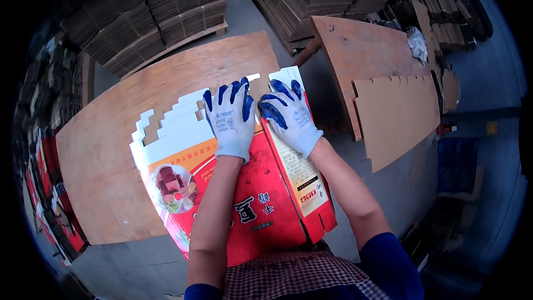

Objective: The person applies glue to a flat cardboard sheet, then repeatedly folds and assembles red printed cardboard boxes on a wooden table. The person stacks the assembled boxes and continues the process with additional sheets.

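Flat across the near part of a wooden table (105,178) lies a printed cardboard box blank (261,189), red and orange with a white, stepped far edge. My left hand (229,122), in a white glove with blue fingertips, rests on its white flaps with fingers stretched forward and apart. To the right, my right hand (291,116), gloved alike, lies over the narrow right-hand panel (308,191), its fingers spread and slightly bent near the far end. A dark gap separates part of this panel from the red middle panel. What lies beneath both palms is hidden.
A second wooden table (366,50) stands at the right, with a plain brown cardboard sheet (397,116) against it and crumpled plastic (417,44) on top. Tall stacks of flat cardboard (186,5) stand behind. More printed sheets (64,216) are piled at the left.
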Demonstrator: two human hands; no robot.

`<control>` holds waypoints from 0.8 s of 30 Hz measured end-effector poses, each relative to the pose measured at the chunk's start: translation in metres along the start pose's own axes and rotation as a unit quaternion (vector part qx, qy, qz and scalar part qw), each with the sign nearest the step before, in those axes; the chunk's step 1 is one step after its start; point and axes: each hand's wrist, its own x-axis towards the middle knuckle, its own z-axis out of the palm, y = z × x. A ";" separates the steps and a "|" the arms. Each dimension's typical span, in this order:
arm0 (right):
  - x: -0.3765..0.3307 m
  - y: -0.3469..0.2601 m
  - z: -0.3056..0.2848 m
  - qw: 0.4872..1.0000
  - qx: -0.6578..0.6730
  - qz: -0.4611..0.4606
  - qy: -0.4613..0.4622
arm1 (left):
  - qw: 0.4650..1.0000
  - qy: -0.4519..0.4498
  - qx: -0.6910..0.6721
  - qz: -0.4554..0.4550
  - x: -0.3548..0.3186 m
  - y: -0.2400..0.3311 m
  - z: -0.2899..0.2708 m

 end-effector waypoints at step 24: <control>0.002 -0.002 0.003 0.999 -0.006 0.006 0.031 | 0.997 -0.040 0.067 0.011 0.030 0.007 -0.010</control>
